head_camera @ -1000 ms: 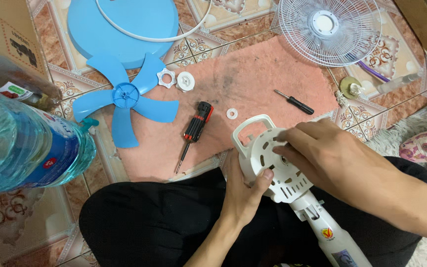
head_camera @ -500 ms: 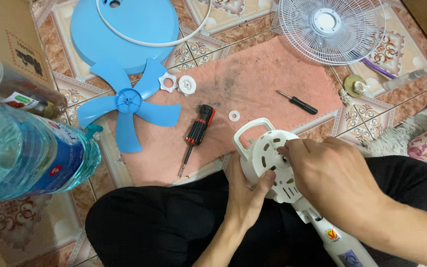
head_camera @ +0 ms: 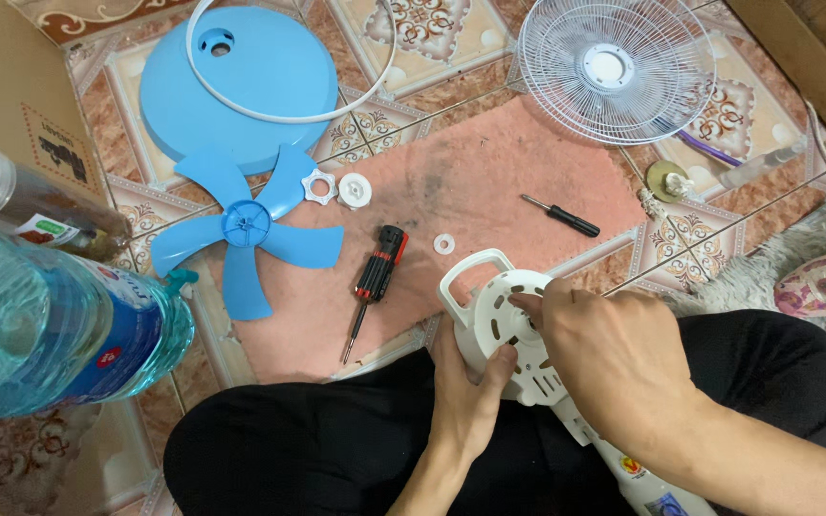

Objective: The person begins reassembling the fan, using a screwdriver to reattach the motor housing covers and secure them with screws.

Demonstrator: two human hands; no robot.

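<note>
On my lap sits the white fan motor housing point(head_camera: 513, 330): round, slotted plate w/ a loop handle at the top, white stem running down-right. My left hand point(head_camera: 466, 401) cups its lower-left edge, thumb pressed on the plate. My right hand point(head_camera: 623, 358) lies over its right side, fingertips pinched together at the centre hub; can't tell what they nip.

L to R on the floor: 1 clear water bottle point(head_camera: 50, 334), 1 blue fan blade point(head_camera: 246, 229), 1 blue base point(head_camera: 241, 81), 2 white nuts point(head_camera: 336, 187), 2 screwdrivers point(head_camera: 380, 268), 1 small white washer point(head_camera: 444, 244), 1 white grille point(head_camera: 616, 67).
</note>
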